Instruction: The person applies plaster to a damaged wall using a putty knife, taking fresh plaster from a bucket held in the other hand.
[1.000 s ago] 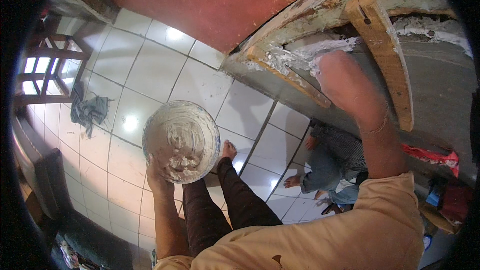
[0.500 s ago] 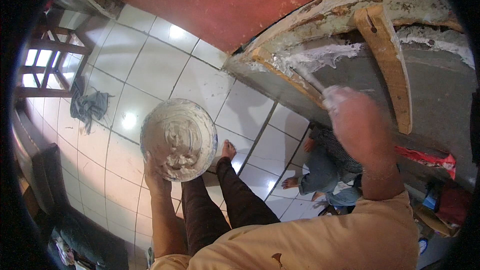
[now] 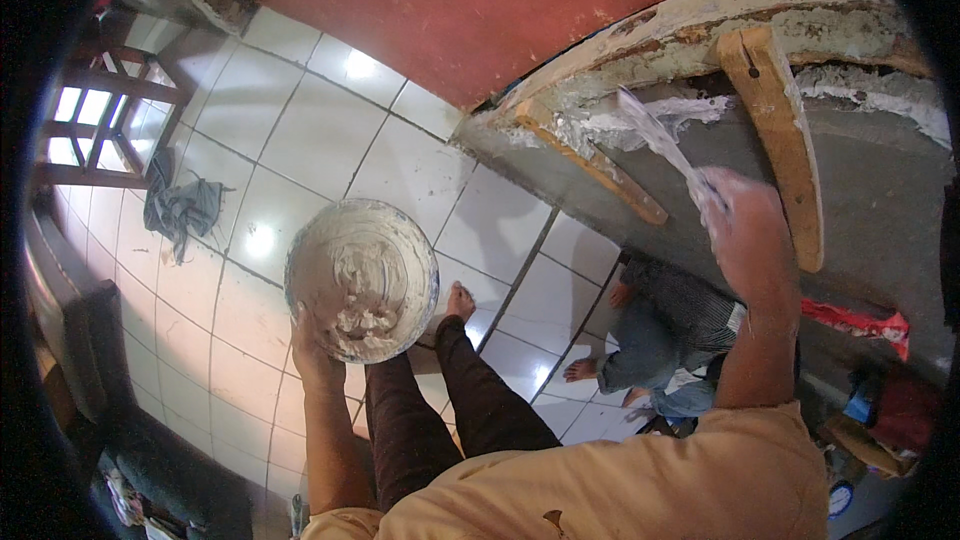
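Observation:
My left hand [image 3: 318,352] is closed on the near-left rim of a round basin [image 3: 425,250]. Wet, pale plaster [image 3: 365,320] coats the basin's inside and lies in a lump near its bottom. Up at the right, my right hand [image 3: 745,225] grips a long, narrow spatula [image 3: 660,138] smeared with white paste. Its tip is over the white plaster [image 3: 705,108] on the wall, between two wooden brackets, the shorter one [image 3: 590,162] and the longer one [image 3: 785,130]. Whether the tip touches the wall I cannot tell.
Below my right arm, another person in jeans [image 3: 640,345] sits on the tiled floor [image 3: 400,170]. A grey cloth [image 3: 185,208] lies at the left, near a wooden chair-like frame [image 3: 110,130]. A dark sofa [image 3: 170,470] stands at the lower left; red plastic [image 3: 855,322] hangs at the right.
My right hand and the spatula have moved right and slightly down, away from the shorter bracket, and the spatula's tip now points up-left. The basin in my left hand stays nearly in place.

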`<action>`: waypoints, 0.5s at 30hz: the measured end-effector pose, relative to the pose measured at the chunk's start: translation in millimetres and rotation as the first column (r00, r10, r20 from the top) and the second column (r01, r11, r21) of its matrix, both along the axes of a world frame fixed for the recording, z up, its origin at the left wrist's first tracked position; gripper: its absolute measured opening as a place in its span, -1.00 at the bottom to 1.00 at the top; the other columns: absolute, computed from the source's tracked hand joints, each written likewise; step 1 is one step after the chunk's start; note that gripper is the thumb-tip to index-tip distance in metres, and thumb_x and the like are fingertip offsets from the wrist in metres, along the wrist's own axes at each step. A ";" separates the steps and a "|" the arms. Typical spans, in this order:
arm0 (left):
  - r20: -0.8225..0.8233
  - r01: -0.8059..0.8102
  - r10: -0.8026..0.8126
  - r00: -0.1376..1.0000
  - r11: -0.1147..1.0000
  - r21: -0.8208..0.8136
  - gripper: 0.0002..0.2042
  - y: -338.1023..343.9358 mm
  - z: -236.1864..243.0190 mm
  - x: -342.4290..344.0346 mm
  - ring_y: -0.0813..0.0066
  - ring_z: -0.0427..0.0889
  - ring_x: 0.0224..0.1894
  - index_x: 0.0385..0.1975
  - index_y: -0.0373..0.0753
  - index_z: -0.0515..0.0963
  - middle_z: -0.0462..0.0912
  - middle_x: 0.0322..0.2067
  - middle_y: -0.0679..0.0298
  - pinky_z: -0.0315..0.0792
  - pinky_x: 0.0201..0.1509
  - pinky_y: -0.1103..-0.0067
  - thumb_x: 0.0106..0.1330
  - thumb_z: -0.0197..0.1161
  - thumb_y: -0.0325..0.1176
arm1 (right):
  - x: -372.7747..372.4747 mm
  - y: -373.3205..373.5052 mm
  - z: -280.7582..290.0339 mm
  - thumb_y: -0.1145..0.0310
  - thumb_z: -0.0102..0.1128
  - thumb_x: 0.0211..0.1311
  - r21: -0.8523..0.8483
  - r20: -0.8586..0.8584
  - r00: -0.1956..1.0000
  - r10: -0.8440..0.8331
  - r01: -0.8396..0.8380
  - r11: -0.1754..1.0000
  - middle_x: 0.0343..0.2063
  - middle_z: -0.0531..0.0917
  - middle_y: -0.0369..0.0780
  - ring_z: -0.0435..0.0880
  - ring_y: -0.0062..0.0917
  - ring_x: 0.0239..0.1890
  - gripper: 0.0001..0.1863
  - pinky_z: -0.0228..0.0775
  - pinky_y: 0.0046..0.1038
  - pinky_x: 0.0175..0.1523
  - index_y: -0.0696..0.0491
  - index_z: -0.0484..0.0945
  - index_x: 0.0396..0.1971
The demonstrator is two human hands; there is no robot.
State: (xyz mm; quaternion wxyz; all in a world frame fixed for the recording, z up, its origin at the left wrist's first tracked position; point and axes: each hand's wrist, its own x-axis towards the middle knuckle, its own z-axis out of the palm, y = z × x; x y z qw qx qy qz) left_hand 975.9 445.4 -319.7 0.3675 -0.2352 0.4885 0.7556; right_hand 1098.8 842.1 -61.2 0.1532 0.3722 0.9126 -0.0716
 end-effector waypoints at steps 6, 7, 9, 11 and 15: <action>0.040 0.008 -0.008 0.999 1.000 -0.006 -0.42 2.7 -0.2 -0.7 0.17 0.37 0.23 0.26 -0.46 0.17 0.34 0.21 -0.01 0.27 0.28 0.32 0.43 -0.02 -0.10 | 12.4 -24.1 -43.1 0.38 0.04 0.24 -0.147 -0.041 0.992 0.121 -0.126 0.981 -0.39 0.60 0.06 0.59 -0.02 -0.22 -0.80 0.42 -0.12 -0.09 0.22 0.52 -0.33; 0.047 0.004 -0.004 0.999 1.000 0.004 -0.42 5.1 1.0 -1.8 0.17 0.37 0.22 0.26 -0.45 0.17 0.34 0.21 -0.01 0.27 0.28 0.32 0.43 -0.02 -0.10 | 9.9 -27.6 -51.6 0.38 0.04 0.24 -0.145 -0.021 0.993 0.118 -0.120 0.982 -0.40 0.60 0.07 0.59 -0.01 -0.24 -0.81 0.42 -0.13 -0.11 0.22 0.52 -0.34; 0.057 -0.014 0.013 0.998 1.000 0.014 -0.42 6.3 5.1 -1.6 0.17 0.38 0.22 0.26 -0.45 0.16 0.35 0.20 -0.01 0.26 0.28 0.32 0.43 -0.02 -0.10 | 5.0 -32.5 -66.8 0.38 0.04 0.25 -0.151 0.016 0.993 0.120 -0.117 0.982 -0.42 0.59 0.08 0.59 0.01 -0.27 -0.81 0.43 -0.15 -0.15 0.22 0.50 -0.37; 0.048 -0.011 0.010 0.999 1.000 0.019 -0.42 3.9 3.3 -1.5 0.18 0.37 0.22 0.26 -0.44 0.16 0.35 0.20 0.00 0.26 0.29 0.32 0.42 -0.02 -0.10 | 5.8 -23.8 -82.0 0.40 0.03 0.26 -0.355 0.018 0.990 -0.139 0.136 0.925 -0.43 0.59 0.07 0.58 0.01 -0.29 -0.82 0.42 -0.17 -0.17 0.22 0.50 -0.37; 0.030 0.026 -0.027 0.999 0.999 0.029 -0.42 -2.1 -3.5 0.2 0.19 0.36 0.23 0.27 -0.44 0.15 0.34 0.21 0.01 0.25 0.30 0.32 0.43 -0.03 -0.11 | -0.3 -19.6 -91.6 0.42 0.02 0.28 -0.573 0.158 0.873 -0.461 0.462 0.677 -0.44 0.60 0.07 0.57 0.00 -0.33 -0.83 0.39 -0.20 -0.19 0.22 0.51 -0.35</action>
